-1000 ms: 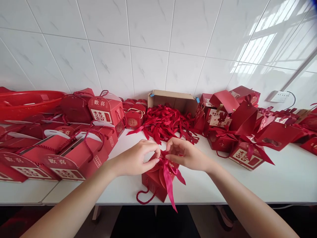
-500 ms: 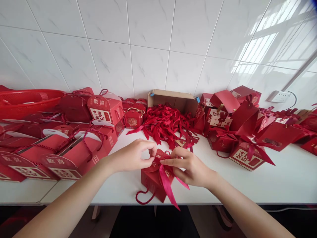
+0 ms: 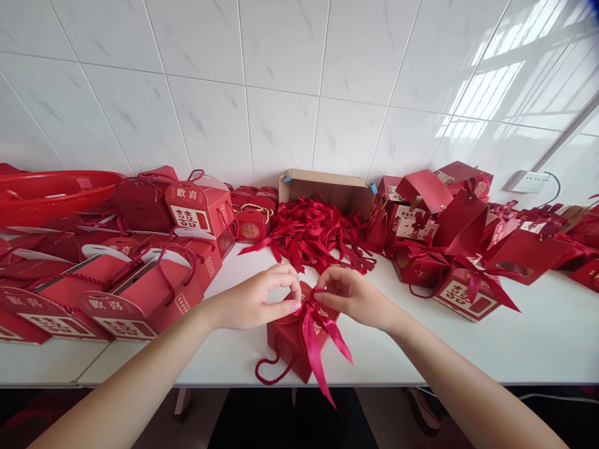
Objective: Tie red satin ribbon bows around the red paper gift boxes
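A small red gift box (image 3: 289, 344) stands near the front edge of the white table (image 3: 538, 337), with a red cord handle looping off its left side. A dark pink ribbon (image 3: 317, 346) is tied at the box's top, and its two tails hang down over the front. My left hand (image 3: 255, 299) pinches the ribbon from the left with curled fingers. My right hand (image 3: 352, 296) pinches it from the right. Both hands meet just above the box top.
A cardboard tray (image 3: 327, 186) spilling loose red ribbons (image 3: 314, 234) sits behind the hands against the tiled wall. Several red gift boxes (image 3: 140, 280) with cord handles crowd the left; ribbon-tied boxes (image 3: 461, 274) crowd the right. A red plastic basket (image 3: 51, 193) is far left.
Both hands kept working the ribbon at the box top. The right hand dropped lower half a second ago, then rose back level with the left. The ribbon tails swung slightly.
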The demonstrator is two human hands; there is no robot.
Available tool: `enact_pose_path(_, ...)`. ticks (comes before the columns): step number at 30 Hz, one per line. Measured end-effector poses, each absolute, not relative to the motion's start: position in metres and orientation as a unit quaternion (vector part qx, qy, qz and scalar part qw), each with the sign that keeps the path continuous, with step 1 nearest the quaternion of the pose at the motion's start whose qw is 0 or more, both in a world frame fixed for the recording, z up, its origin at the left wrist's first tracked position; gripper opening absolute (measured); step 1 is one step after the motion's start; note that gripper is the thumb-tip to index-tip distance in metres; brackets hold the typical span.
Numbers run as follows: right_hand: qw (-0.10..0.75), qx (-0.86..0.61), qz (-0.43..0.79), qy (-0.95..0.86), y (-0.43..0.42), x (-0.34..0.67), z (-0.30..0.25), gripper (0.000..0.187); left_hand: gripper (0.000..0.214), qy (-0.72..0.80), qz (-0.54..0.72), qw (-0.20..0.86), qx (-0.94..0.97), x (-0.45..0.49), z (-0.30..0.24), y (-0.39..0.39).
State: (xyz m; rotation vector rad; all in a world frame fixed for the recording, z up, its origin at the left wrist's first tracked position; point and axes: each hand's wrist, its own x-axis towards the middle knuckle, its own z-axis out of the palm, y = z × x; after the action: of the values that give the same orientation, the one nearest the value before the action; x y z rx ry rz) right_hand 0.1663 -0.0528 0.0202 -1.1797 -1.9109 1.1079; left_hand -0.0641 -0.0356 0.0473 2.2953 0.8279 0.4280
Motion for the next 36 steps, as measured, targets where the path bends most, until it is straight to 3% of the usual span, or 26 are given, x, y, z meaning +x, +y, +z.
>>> enact_pose_path(3,0.364,-0.37,0.422,-0.744,-0.054,0.166,0.019,0.01,0.02,0.311,0.162,0.34,0.873,-0.063,0.044,-0.034)
enact_pose_path(5,0.368,-0.314,0.36,-0.798,-0.056,0.167,0.018,0.016,0.02,0.316,0.155,0.345,0.87,-0.063,0.042,-0.032)
enact_pose_path(8,0.331,-0.246,0.229,-0.882,-0.06,0.169,0.019,0.034,0.018,0.315,0.158,0.342,0.871,-0.064,0.039,-0.03)
enact_pose_path(15,0.279,-0.212,0.096,-0.931,-0.062,0.171,0.016,0.032,0.011,0.3,0.15,0.348,0.875,-0.068,0.037,-0.024)
enact_pose_path(24,0.309,-0.214,0.147,-0.915,-0.058,0.175,0.001,0.056,0.019,0.317,0.163,0.359,0.863,-0.069,0.034,-0.024)
enact_pose_path(32,0.339,-0.222,0.186,-0.895,-0.058,0.172,-0.001,0.032,0.018,0.349,0.235,0.357,0.834,-0.065,0.029,-0.031)
enact_pose_path(36,0.377,-0.208,0.207,-0.878,-0.057,0.17,0.0,0.034,0.027,0.367,0.336,0.339,0.799,-0.048,0.021,-0.045)
